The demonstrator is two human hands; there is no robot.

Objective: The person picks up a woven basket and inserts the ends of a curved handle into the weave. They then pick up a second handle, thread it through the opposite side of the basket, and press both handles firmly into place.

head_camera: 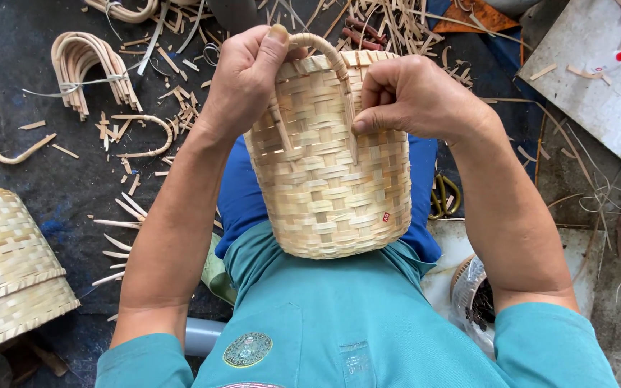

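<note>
A small woven bamboo basket (328, 179) lies on my lap, its open rim pointing away from me and its base against my teal shirt. A curved bamboo handle strip (321, 47) arches over the rim. My left hand (242, 75) grips the left end of that handle at the rim, thumb pressed on top. My right hand (415, 97) is closed on the handle's right leg against the basket wall, fingers curled in.
A bundle of bent bamboo handle strips (88, 68) tied with white string lies on the dark mat at upper left, among scattered bamboo offcuts (127, 208). Two stacked woven baskets (5, 269) stand at the left edge. A grey board (598, 86) lies at upper right.
</note>
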